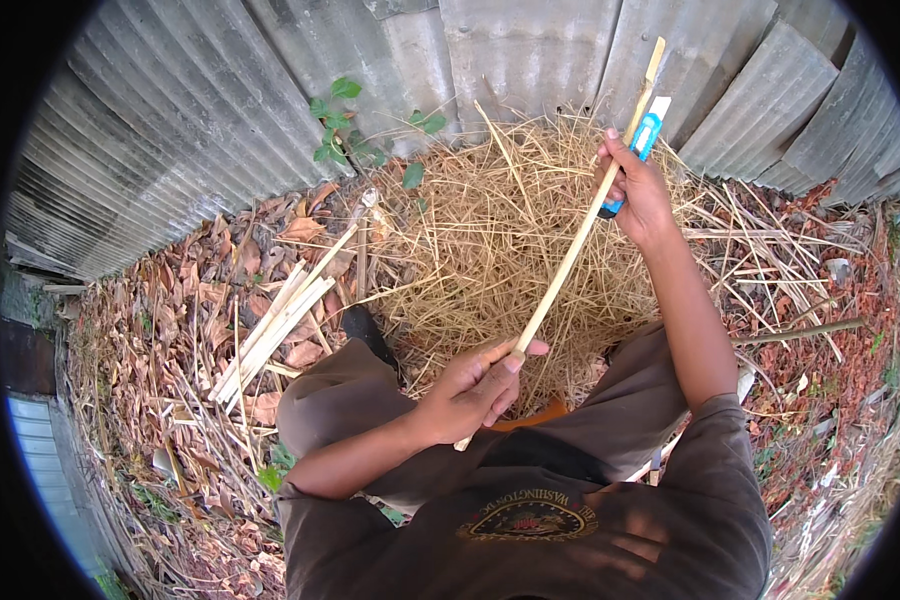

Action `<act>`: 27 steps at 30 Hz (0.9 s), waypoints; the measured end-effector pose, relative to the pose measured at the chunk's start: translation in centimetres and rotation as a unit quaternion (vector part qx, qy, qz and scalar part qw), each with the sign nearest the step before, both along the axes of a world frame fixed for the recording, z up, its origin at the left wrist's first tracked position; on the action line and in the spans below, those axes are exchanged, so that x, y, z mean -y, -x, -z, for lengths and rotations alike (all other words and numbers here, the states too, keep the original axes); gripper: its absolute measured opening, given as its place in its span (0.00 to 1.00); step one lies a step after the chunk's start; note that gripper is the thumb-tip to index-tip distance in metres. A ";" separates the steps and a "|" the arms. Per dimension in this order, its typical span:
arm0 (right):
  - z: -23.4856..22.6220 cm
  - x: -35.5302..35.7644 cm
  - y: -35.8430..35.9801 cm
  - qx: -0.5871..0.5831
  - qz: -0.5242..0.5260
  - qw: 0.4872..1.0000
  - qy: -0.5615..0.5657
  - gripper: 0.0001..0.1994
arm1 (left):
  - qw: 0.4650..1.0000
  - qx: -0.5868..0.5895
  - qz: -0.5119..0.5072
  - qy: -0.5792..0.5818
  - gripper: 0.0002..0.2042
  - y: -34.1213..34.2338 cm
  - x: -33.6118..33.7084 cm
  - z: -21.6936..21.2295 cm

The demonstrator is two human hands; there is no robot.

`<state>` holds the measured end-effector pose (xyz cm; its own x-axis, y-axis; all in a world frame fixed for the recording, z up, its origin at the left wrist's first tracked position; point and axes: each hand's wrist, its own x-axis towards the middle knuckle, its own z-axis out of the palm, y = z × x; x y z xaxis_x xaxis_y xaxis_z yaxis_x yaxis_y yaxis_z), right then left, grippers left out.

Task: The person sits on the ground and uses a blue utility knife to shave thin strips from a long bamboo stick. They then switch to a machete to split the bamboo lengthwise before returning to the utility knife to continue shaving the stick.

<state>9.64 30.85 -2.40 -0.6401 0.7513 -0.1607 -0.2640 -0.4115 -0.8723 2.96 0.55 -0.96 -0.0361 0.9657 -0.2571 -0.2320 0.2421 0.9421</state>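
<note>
A long, pale bamboo strip [568, 270] slants from my lap up toward the metal sheets. My left hand [475, 385] is closed round its lower part, and the end pokes out below the fingers. Farther up, my right hand [638, 195] grips a blue utility knife [646, 136] with its pale tip pointing up and away from me. The strip runs alongside the knife, against the right thumb and fingers, and its far end rises past the knife. Part of the knife's handle is hidden by the right hand.
Between my bent legs lies a heap of straw-like shavings [500, 230]. Several cut strips [280, 325] rest on dry leaves at left. Thin sticks [770, 255] lie scattered at right. Corrugated metal sheets [530, 60] stand across the back, with a green-leaved plant [338, 120] before them.
</note>
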 end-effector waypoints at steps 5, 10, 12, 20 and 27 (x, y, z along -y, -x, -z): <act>0.3 3.5 -0.2 0.218 0.019 0.885 -0.410 0.29 | 0.997 -0.025 -0.077 0.003 0.18 0.6 0.0 -0.2; -0.2 9.3 -2.2 0.259 -0.129 0.678 -0.676 0.34 | 0.982 -0.096 -0.163 -0.015 0.17 1.1 -0.3 -0.8; 0.4 9.4 -2.0 0.232 -0.098 0.662 -0.706 0.34 | 0.982 -0.093 -0.163 -0.011 0.17 0.9 -0.2 -1.1; 0.9 8.7 -1.4 0.231 -0.049 0.632 -0.738 0.36 | 0.986 -0.099 -0.136 -0.015 0.17 0.5 0.2 -1.4; 1.0 7.6 -1.0 0.266 -0.020 0.631 -0.728 0.37 | 0.982 -0.124 -0.137 -0.027 0.17 0.3 0.5 -1.3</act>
<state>10.62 23.26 -3.38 -0.8104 0.3347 0.4808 0.2111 0.9324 -0.2933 2.66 0.09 0.33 -0.3520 0.9228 -0.1568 -0.0438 0.1511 0.9876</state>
